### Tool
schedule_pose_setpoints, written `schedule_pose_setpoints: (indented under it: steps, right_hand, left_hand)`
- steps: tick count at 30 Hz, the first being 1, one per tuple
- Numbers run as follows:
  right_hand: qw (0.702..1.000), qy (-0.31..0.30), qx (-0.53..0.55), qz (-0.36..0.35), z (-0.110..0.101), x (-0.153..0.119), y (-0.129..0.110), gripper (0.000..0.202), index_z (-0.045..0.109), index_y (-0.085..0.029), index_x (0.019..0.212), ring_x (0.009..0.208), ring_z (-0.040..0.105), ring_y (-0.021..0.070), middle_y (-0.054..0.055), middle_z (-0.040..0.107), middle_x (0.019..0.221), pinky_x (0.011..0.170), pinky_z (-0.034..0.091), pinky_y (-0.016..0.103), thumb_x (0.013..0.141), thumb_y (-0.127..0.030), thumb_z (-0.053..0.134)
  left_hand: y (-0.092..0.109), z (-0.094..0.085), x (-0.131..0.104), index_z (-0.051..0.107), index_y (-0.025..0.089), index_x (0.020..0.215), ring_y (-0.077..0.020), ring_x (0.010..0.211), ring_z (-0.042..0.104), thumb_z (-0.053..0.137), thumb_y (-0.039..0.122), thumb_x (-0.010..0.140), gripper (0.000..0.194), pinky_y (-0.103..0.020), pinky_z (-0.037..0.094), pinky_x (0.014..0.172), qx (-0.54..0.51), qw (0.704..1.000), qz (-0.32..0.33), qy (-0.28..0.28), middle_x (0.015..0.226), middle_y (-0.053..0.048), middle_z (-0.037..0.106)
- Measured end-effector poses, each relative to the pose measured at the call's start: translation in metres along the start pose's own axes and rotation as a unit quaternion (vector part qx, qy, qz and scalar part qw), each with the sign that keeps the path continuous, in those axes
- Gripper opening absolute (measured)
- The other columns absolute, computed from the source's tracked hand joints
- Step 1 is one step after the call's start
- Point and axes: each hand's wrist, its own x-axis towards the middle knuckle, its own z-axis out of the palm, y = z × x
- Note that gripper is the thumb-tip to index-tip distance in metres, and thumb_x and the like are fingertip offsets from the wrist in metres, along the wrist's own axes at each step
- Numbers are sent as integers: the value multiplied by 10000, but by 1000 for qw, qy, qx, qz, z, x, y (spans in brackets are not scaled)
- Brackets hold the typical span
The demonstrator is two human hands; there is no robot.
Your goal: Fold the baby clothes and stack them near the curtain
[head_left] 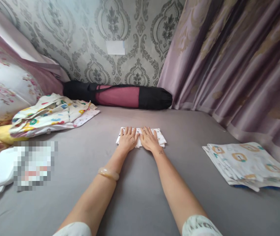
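A small white folded cloth (161,140) with dark specks lies on the grey sheet in front of me. Both palms rest flat on it, side by side. My left hand (128,139) covers its left half with the fingers spread and pointing away from me. My right hand (150,139) lies over the right half, its fingers also stretched out. The two thumbs come close together in the middle. Most of the cloth's centre is hidden beneath the hands, so I cannot tell whether it is a garment.
At right sits a folded stack of patterned cloths (248,160). On the left are crumpled printed clothes (53,113), a white power bank (1,170) with a cable, and a blurred-out item (35,165). A black and maroon roll bag (117,96) lies along the wall beside curtains (216,59).
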Motion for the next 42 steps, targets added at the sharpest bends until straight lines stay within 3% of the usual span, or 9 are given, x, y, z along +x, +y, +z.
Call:
schedule_pose_setpoints:
  steps: [5, 11, 15, 23, 27, 30, 35, 40, 42]
  right_hand:
    - [1000, -12, -1, 2, -1, 1, 1, 563, 283, -194, 1525, 1472, 149, 234, 58, 227, 1598, 1171, 69, 506, 1007, -389, 182]
    - [999, 9, -9, 46, 2, 2, 3, 608, 262, -76, 1520, 1473, 137, 243, 126, 232, 1589, 1177, 45, 478, 1008, -393, 179]
    - [998, 1, -7, 54, 5, 4, 4, 605, 263, -93, 1522, 1471, 142, 238, 114, 243, 1587, 1176, 51, 475, 1009, -402, 173]
    - [998, 3, -4, 55, 2, 2, 4, 609, 252, -98, 1526, 1476, 124, 243, 120, 211, 1597, 1178, 48, 467, 1008, -409, 179]
    - [994, 29, -23, 106, -1, 0, 9, 633, 259, -30, 1512, 1479, 99, 271, 158, 181, 1597, 1180, 23, 467, 1002, -399, 199]
    - [991, 9, -22, 131, -3, -1, 11, 655, 272, 12, 1498, 1475, 119, 275, 175, 211, 1585, 1184, 49, 451, 1001, -402, 174]
    - [991, -10, -14, 132, -5, 1, 14, 662, 253, -3, 1510, 1479, 101, 264, 153, 199, 1592, 1189, 53, 441, 999, -413, 157]
    - [991, 1, -2, 137, -12, 3, 27, 644, 237, -31, 1520, 1482, 87, 257, 135, 173, 1603, 1187, 72, 439, 998, -398, 150]
    - [989, 8, -8, 150, -13, 2, 34, 643, 233, -21, 1519, 1481, 89, 263, 142, 165, 1603, 1186, 82, 434, 997, -389, 157]
  left_hand:
    - [0, -3, 1, 397, 147, 1464, -313, 1418, 318, 193, 448, 1000, 589, -541, 192, 1160, -10, 1000, -7, -12, 1507, -146, 410]
    - [-5, -5, 2, 431, 126, 1439, -306, 1442, 271, 174, 454, 991, 613, -536, 156, 1171, -19, 998, -67, 5, 1516, -164, 390]
    - [-8, -2, 3, 412, 109, 1447, -318, 1446, 256, 189, 467, 982, 627, -549, 198, 1153, -35, 996, -78, -32, 1524, -181, 368]
    - [-12, -10, -2, 451, 107, 1419, -310, 1437, 279, 201, 437, 981, 603, -541, 169, 1167, -17, 997, -78, -18, 1508, -173, 399]
    - [-16, -12, -4, 426, 90, 1438, -318, 1446, 254, 198, 446, 977, 625, -541, 163, 1172, -17, 996, -86, -24, 1519, -171, 382]
    - [-18, -11, -3, 385, 100, 1465, -329, 1454, 231, 188, 465, 974, 643, -544, 197, 1160, -28, 994, -101, -45, 1552, -167, 320]
    - [-20, -11, -1, 354, 103, 1482, -346, 1443, 250, 197, 490, 965, 665, -544, 253, 1136, -49, 991, -105, -73, 1571, -156, 281]
    - [-28, -15, -1, 363, 150, 1484, -304, 1471, 188, 200, 453, 973, 616, -526, 205, 1168, -69, 990, -123, -30, 1580, -115, 273]
    - [-31, -13, -1, 360, 148, 1486, -302, 1473, 180, 200, 453, 972, 618, -527, 193, 1173, -77, 989, -122, -40, 1582, -110, 267]
